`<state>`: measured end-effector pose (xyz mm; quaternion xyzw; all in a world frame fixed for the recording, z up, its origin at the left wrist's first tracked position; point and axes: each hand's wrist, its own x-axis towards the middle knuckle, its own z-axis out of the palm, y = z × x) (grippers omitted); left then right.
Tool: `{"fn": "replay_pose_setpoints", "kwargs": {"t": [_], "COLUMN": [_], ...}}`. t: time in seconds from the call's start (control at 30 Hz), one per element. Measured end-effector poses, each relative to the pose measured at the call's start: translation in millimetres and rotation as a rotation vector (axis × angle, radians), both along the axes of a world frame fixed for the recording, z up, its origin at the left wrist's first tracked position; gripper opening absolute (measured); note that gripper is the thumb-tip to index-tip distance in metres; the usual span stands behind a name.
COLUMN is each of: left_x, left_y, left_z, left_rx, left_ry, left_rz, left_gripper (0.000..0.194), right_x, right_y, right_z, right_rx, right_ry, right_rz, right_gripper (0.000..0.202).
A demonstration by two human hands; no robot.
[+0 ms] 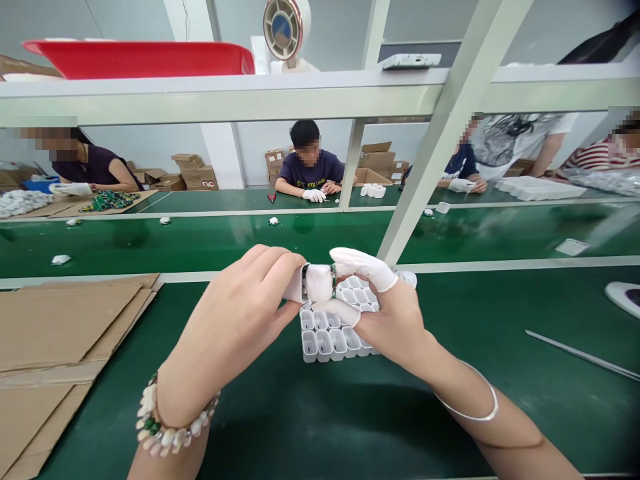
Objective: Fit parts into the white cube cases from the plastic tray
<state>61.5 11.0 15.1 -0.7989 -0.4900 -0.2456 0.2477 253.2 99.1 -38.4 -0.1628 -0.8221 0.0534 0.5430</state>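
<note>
In the middle of the head view, my left hand (240, 310) pinches a small white plastic casing (293, 287) between thumb and fingers. My right hand (400, 317), its thumb and forefinger in white finger covers, grips a white block with circuit board edges (319, 283). The block sits at the mouth of the casing; how deep it goes I cannot tell. Below and behind the hands stand rows of open white casings (325, 343) on the green table (280, 413), partly hidden by my right hand.
Flattened cardboard (65, 327) covers the table's left side. A thin metal tool (580, 353) and a white rounded object (625, 297) lie at right. Beyond runs a green conveyor (215, 243) carrying small white parts. A slanted post (440, 147) rises ahead; several co-workers sit across.
</note>
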Motion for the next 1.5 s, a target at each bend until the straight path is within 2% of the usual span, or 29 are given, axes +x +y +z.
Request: {"fn": "replay_pose_setpoints", "kwargs": {"t": [0.13, 0.5, 0.8, 1.0, 1.07, 1.17, 1.27, 1.33, 1.37, 1.43, 1.5], "left_x": [-1.0, -1.5, -1.3, 2.8, 5.8, 9.8, 9.6, 7.5, 6.8, 8.3, 14.9], "left_y": [0.3, 1.1, 4.4, 10.1, 15.3, 21.2, 13.1, -3.9, -15.1, -39.6, -61.9], "left_z": [-1.5, -3.0, -5.1, -9.1, -11.2, -14.9, -18.3, -19.8, -20.5, -22.9, -27.7], "left_rx": [-0.003, -0.031, -0.006, -0.008, -0.016, -0.049, -0.109, -0.144, -0.167, -0.249, -0.374], "left_ry": [0.002, 0.019, -0.067, -0.088, -0.082, -0.093, -0.050, 0.034, 0.088, 0.177, 0.228], "left_rz": [0.018, 0.010, 0.035, 0.037, 0.039, 0.033, 0.085, 0.154, 0.178, 0.144, -0.031], "left_gripper": [0.020, 0.019, 0.021, 0.025, 0.024, 0.026, 0.055, 0.079, 0.083, 0.068, 0.040], "right_x": [-0.6, 0.0, 3.0, -2.3, -6.7, -12.3, -14.8, -15.8, -16.7, -20.0, -25.2], "right_y": [1.8, 4.4, 8.5, 9.3, 9.2, 6.6, 8.6, 21.4, 33.1, 66.7, 109.3], "right_z": [-0.3, -5.3, -1.2, -4.6, -7.7, -9.5, -7.6, -6.5, -6.7, -9.5, -16.4], "right_rx": [0.037, 0.197, 0.241, 0.110, 0.036, -0.138, -0.386, -0.532, -0.573, -0.600, -0.574], "right_ry": [0.012, -0.025, -0.105, -0.201, -0.160, 0.013, 0.092, 0.036, -0.010, -0.148, -0.309], "right_rz": [0.028, 0.021, 0.078, 0.124, 0.123, 0.103, 0.094, 0.058, 0.020, -0.098, -0.279], "right_gripper": [0.036, 0.039, 0.060, 0.054, 0.044, 0.028, 0.024, 0.032, 0.038, 0.051, 0.058]}}
